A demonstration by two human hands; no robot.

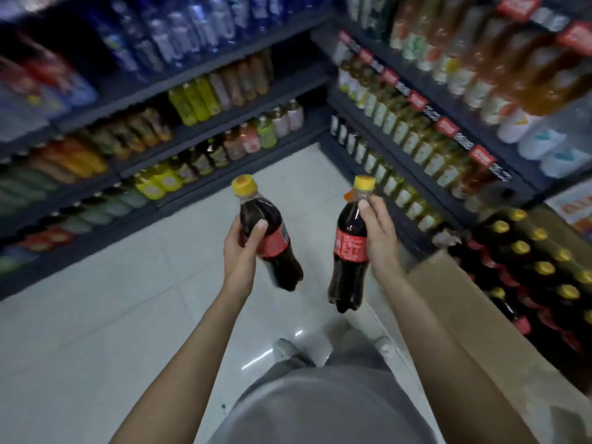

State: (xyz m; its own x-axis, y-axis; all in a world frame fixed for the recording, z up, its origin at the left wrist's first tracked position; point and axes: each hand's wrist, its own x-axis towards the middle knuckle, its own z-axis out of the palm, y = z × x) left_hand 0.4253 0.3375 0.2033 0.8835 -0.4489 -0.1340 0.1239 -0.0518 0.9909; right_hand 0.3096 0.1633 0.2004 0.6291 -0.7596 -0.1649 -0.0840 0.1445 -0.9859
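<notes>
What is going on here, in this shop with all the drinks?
A person stands in a shop aisle with a dark plastic cola bottle, yellow-capped and red-labelled, in each hand. The left hand grips the tilted bottle round its upper body; the right hand grips the nearly upright bottle below its neck. Both hang above the pale tiled floor. At the right, a brown cardboard box seems to hold more such bottles; dark shelves carry other drinks.

Dark shelves (144, 91) packed with bottled drinks, pale tiled floor (112, 299), cardboard box (464, 315) of yellow-capped bottles (544, 268)
</notes>
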